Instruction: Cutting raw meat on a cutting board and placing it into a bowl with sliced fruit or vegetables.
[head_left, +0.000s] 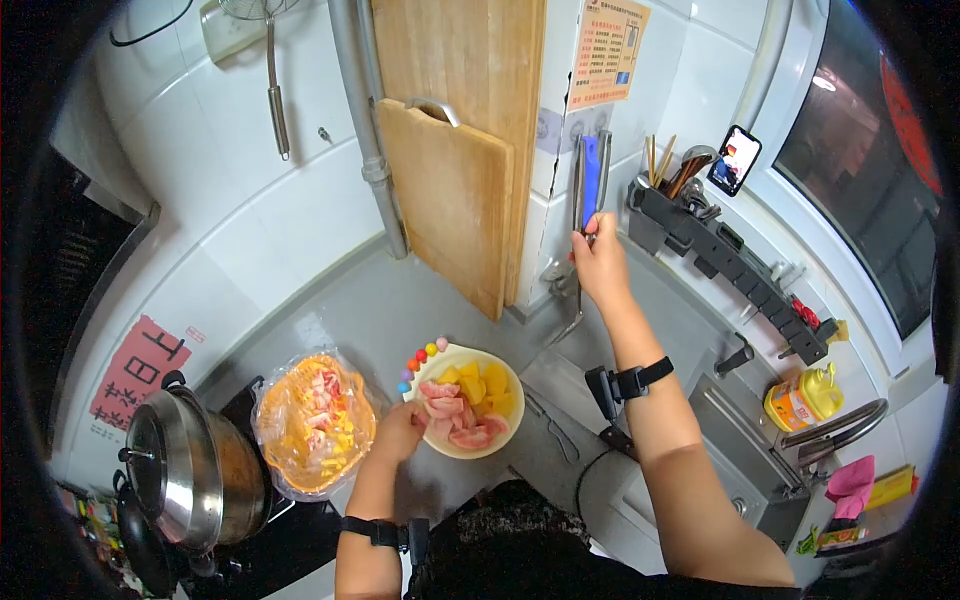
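Note:
My right hand (602, 259) is raised at the tiled wall corner, closed around a metal utensil (578, 300) whose lower end reaches toward the counter. Beside it a blue-handled utensil (590, 180) hangs on the wall. At the left edge of a cream bowl (469, 454) is my left hand (403, 429), its fingers bent against the rim or the fruit there; which, I cannot tell. Pink citrus segments (465, 424) and yellow fruit chunks (480, 382) lie in the bowl, and coloured balls line its handle. An orange basket (281, 442) lined with clear plastic holds peels and scraps.
Left stands a lidded steel pot (187, 472) on the black stove (300, 536). Wooden cutting boards (450, 202) lean at the back. A peeler-like wire tool (553, 427) lies right of the bowl. The sink (675, 487), faucet (832, 435) and yellow bottle (806, 397) are at right.

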